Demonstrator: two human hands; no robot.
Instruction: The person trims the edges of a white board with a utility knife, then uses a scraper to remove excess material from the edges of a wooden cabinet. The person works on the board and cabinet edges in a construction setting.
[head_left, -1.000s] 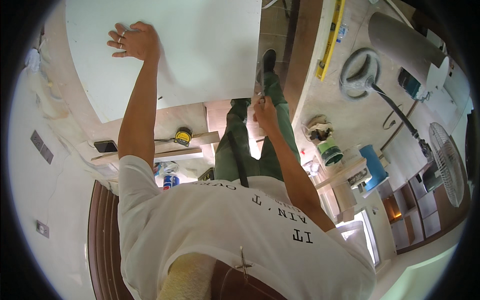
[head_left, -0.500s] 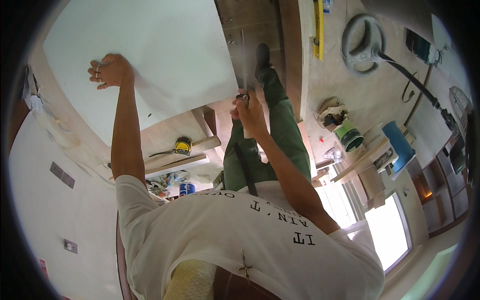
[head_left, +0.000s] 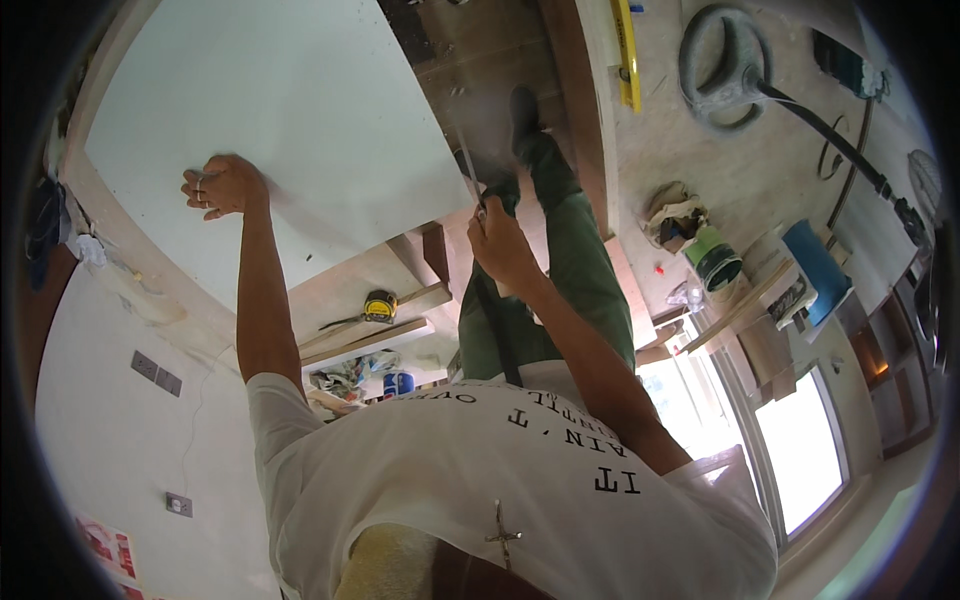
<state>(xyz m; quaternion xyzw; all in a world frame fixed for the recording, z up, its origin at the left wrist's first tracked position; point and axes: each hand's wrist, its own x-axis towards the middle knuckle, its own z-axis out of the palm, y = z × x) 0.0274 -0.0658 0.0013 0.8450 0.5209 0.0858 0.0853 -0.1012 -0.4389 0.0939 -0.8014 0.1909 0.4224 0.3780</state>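
Two hands in use, with clock hours counted from the middle of the view. At 10 o'clock, left hand [head_left: 230, 187] resting upon the white board [head_left: 320, 130], with fingers released, slightly bent, grasping nothing. For the board, a place between 10 and 11 o'clock. At 12 o'clock, near the middle, right hand [head_left: 503, 243] with fingers clenched around the near end of a thin long tool [head_left: 472, 178], just beside one corner of the board. Contact between tool and board edge: not possible to tell, because of blur. Seemingly a step of steadying on one side and stroking on the other. To do it well, press the left palm firmly, well apart from the tool; align the right wrist with the stroke; move calmly, without twisting. Mind also the legs in green trousers [head_left: 590, 255] at 2 o'clock.
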